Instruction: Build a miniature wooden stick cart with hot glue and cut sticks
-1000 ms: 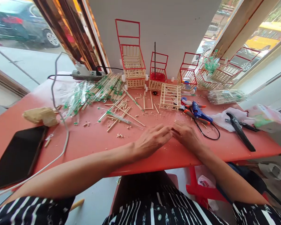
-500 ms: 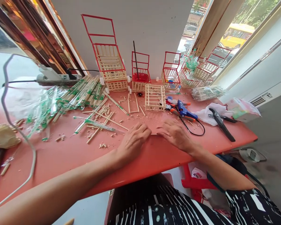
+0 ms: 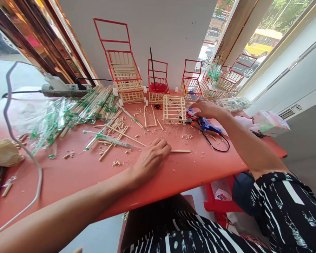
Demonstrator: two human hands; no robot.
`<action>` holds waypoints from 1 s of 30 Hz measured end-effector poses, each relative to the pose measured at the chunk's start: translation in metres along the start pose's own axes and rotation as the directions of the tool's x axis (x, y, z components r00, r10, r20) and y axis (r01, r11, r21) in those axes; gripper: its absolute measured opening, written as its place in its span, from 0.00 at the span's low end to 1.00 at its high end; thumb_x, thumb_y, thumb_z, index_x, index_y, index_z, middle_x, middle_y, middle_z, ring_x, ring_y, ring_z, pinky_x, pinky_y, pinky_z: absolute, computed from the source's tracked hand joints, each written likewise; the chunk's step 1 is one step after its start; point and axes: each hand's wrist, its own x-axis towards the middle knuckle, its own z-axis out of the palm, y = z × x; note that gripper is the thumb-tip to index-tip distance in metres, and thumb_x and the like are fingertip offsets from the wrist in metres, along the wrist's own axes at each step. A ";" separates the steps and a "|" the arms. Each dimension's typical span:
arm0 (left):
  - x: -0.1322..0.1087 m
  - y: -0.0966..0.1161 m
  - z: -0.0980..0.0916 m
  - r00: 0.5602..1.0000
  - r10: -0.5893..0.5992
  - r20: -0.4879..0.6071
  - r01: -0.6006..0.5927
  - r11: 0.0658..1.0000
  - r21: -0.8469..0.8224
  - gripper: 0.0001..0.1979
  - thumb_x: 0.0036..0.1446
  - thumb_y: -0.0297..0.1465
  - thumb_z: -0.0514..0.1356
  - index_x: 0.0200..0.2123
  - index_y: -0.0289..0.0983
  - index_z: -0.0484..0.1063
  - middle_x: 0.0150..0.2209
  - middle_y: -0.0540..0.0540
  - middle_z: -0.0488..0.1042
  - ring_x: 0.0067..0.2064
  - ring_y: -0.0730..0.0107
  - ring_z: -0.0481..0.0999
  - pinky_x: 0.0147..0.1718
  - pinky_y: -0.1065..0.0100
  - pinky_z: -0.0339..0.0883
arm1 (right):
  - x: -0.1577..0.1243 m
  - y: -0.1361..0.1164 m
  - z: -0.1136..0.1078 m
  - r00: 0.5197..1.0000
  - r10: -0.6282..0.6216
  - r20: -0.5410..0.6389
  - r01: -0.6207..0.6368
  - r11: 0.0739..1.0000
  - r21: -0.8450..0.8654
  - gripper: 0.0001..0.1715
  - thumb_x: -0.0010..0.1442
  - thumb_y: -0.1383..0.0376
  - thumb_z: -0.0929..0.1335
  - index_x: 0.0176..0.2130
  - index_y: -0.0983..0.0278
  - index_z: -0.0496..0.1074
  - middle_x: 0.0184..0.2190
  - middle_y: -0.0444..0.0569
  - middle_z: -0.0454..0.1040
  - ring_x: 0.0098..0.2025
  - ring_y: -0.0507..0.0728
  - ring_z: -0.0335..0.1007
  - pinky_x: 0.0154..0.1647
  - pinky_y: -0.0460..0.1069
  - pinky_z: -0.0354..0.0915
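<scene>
My left hand [image 3: 154, 154] rests on the table with its fingers closed over thin wooden sticks [image 3: 181, 151], whose ends stick out to the right. My right hand [image 3: 206, 108] hovers at the back right with its fingers stretched to the left, thumb apart. Below it lie a blue glue gun [image 3: 208, 125] with a black cord and a tool with red and black parts [image 3: 191, 121], partly covered. Left of that hand stands a small unpainted stick frame [image 3: 174, 109]. Crumbs of cut wood [image 3: 186, 137] lie between the two hands.
Wrapped chopsticks [image 3: 94, 103] and loose sticks [image 3: 116, 140] cover the left side. Along the wall stand a tall red-edged stick cart [image 3: 123, 70] and several smaller ones. A power strip [image 3: 65, 89] and a grey cable [image 3: 38, 175] are at left; a tissue pack [image 3: 271, 121] is at right.
My right hand has let go of the sticks' right end and moved up and away to the glue gun area. My left hand has stayed on the sticks.
</scene>
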 end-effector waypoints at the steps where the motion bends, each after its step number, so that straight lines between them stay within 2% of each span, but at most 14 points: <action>1: 0.000 0.000 0.000 1.000 0.002 0.000 -0.002 1.000 -0.004 0.12 0.76 0.25 0.54 0.42 0.34 0.78 0.48 0.39 0.79 0.49 0.55 0.75 0.49 0.58 0.71 | 0.006 -0.002 -0.002 0.995 0.026 0.100 -0.019 0.998 -0.064 0.32 0.63 0.59 0.75 0.65 0.54 0.79 0.62 0.57 0.79 0.63 0.72 0.73 0.61 0.62 0.68; 3: 0.000 0.000 0.000 1.000 0.002 -0.002 -0.002 1.000 -0.017 0.12 0.76 0.24 0.54 0.42 0.34 0.78 0.48 0.39 0.79 0.49 0.55 0.75 0.49 0.58 0.71 | 0.016 -0.009 -0.007 0.966 0.079 0.247 -0.040 0.986 -0.161 0.32 0.65 0.59 0.73 0.67 0.53 0.76 0.64 0.56 0.78 0.64 0.71 0.73 0.62 0.61 0.67; 5: 0.000 0.000 0.000 1.000 -0.001 0.000 0.001 0.999 -0.032 0.12 0.76 0.25 0.55 0.42 0.35 0.78 0.48 0.39 0.78 0.49 0.55 0.74 0.49 0.58 0.71 | 0.022 -0.017 -0.010 0.950 0.105 0.293 -0.043 0.976 -0.211 0.30 0.67 0.59 0.71 0.67 0.55 0.76 0.62 0.55 0.80 0.62 0.69 0.76 0.59 0.59 0.69; 8: 0.001 0.000 0.000 1.000 -0.004 0.007 0.004 0.999 -0.043 0.12 0.76 0.25 0.54 0.42 0.35 0.77 0.48 0.39 0.78 0.49 0.55 0.74 0.49 0.58 0.70 | 0.031 -0.025 -0.009 0.947 0.143 0.289 -0.068 0.964 -0.255 0.27 0.69 0.61 0.70 0.65 0.58 0.77 0.59 0.56 0.82 0.59 0.67 0.79 0.55 0.56 0.71; 12: 0.001 -0.001 0.000 1.000 0.000 0.008 0.000 0.999 -0.036 0.12 0.76 0.25 0.54 0.42 0.35 0.77 0.48 0.40 0.78 0.49 0.56 0.74 0.49 0.59 0.70 | 0.039 -0.027 -0.005 0.956 0.127 0.265 -0.051 0.960 -0.275 0.22 0.69 0.62 0.69 0.60 0.61 0.80 0.58 0.56 0.83 0.58 0.67 0.80 0.52 0.54 0.71; 16: 0.000 -0.001 -0.001 1.000 0.001 0.016 -0.001 1.000 -0.027 0.11 0.76 0.25 0.54 0.43 0.35 0.77 0.49 0.40 0.78 0.49 0.57 0.74 0.49 0.59 0.70 | 0.042 -0.028 -0.006 0.952 0.143 0.271 -0.057 0.951 -0.304 0.26 0.67 0.62 0.71 0.63 0.63 0.78 0.58 0.57 0.83 0.56 0.66 0.80 0.51 0.54 0.71; 22: 0.000 -0.002 0.001 1.000 0.014 0.000 -0.014 0.999 -0.036 0.12 0.76 0.25 0.54 0.42 0.35 0.77 0.48 0.40 0.78 0.49 0.57 0.74 0.49 0.59 0.71 | 0.044 -0.026 -0.020 0.958 0.186 0.217 -0.110 0.941 -0.320 0.31 0.67 0.61 0.71 0.67 0.61 0.74 0.60 0.57 0.82 0.59 0.69 0.78 0.59 0.59 0.68; 25: 0.000 -0.003 0.004 1.000 0.021 -0.016 -0.022 0.999 -0.033 0.12 0.76 0.25 0.54 0.43 0.36 0.77 0.47 0.41 0.78 0.49 0.57 0.74 0.49 0.60 0.71 | 0.029 -0.023 -0.036 0.975 0.185 0.123 -0.145 0.949 -0.281 0.29 0.67 0.60 0.71 0.65 0.61 0.74 0.59 0.58 0.82 0.59 0.69 0.78 0.59 0.60 0.67; 27: 0.000 -0.004 0.005 1.000 0.022 -0.021 -0.022 0.999 -0.027 0.12 0.77 0.25 0.54 0.43 0.36 0.77 0.47 0.41 0.78 0.49 0.57 0.74 0.49 0.60 0.72 | 0.007 -0.025 -0.047 0.986 0.151 0.077 -0.130 0.964 -0.232 0.27 0.66 0.59 0.71 0.63 0.60 0.75 0.57 0.57 0.82 0.57 0.69 0.78 0.57 0.59 0.68; 30: 0.000 -0.003 0.005 1.000 0.020 -0.020 -0.021 1.000 -0.024 0.12 0.77 0.25 0.53 0.43 0.35 0.77 0.47 0.41 0.78 0.49 0.56 0.74 0.49 0.59 0.72 | -0.039 -0.040 -0.056 0.998 0.013 0.066 -0.005 0.993 -0.121 0.23 0.68 0.57 0.69 0.59 0.60 0.76 0.53 0.56 0.83 0.52 0.66 0.79 0.53 0.58 0.68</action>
